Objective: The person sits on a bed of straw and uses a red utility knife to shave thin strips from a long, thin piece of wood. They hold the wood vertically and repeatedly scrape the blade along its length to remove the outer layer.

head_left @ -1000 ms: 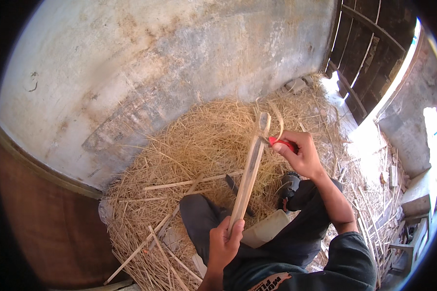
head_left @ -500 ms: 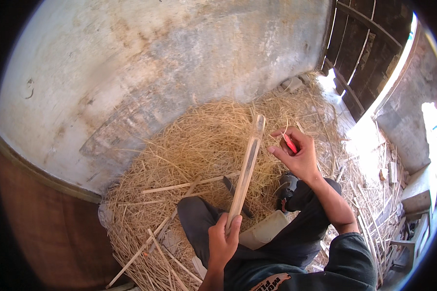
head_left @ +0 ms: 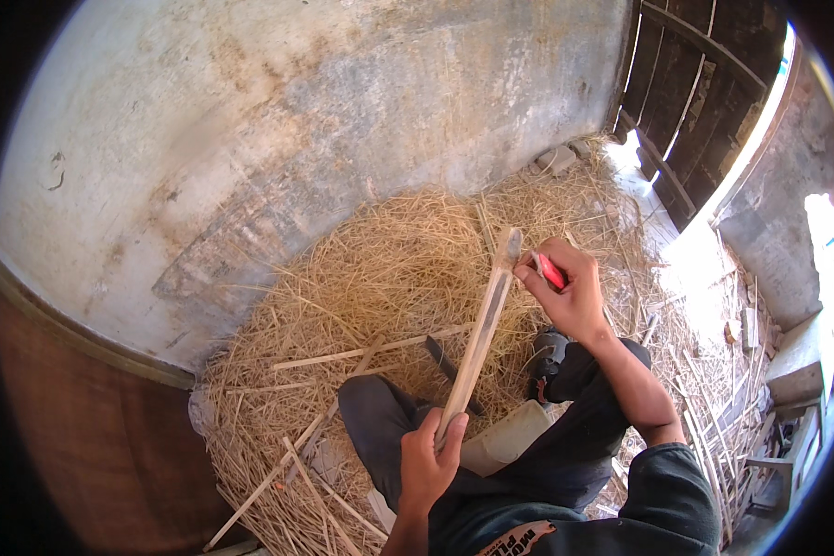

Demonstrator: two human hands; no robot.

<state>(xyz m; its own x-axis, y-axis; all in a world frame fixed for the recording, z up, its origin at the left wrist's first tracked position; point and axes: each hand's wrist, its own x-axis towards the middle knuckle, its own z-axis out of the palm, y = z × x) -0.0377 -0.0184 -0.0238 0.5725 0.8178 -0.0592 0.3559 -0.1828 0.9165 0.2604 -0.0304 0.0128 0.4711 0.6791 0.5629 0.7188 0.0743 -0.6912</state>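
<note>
Gripped near its lower end by my left hand (head_left: pixel 429 463), a split bamboo piece (head_left: pixel 477 343) slants up and to the right, its pale trough with a dark streak facing up. My right hand (head_left: pixel 570 292) is closed around a small red tool (head_left: pixel 551 271), whose exact kind I cannot make out. The fingertips of that hand are at the bamboo's upper end, near a node, seemingly touching its right edge. Below the bamboo, a dark blade (head_left: pixel 442 360) lies partly hidden behind it.
Straw-like shavings (head_left: pixel 389 250) cover the floor, with loose bamboo strips (head_left: pixel 371 350) at the left. A pale rounded piece (head_left: pixel 505 440) rests by my folded legs. A stained wall (head_left: pixel 343 111) stands ahead, a slatted wooden door (head_left: pixel 686 93) at the far right.
My right hand has moved slightly left with the red tool, up to the bamboo's upper end. The bamboo has tilted a little to the right.
</note>
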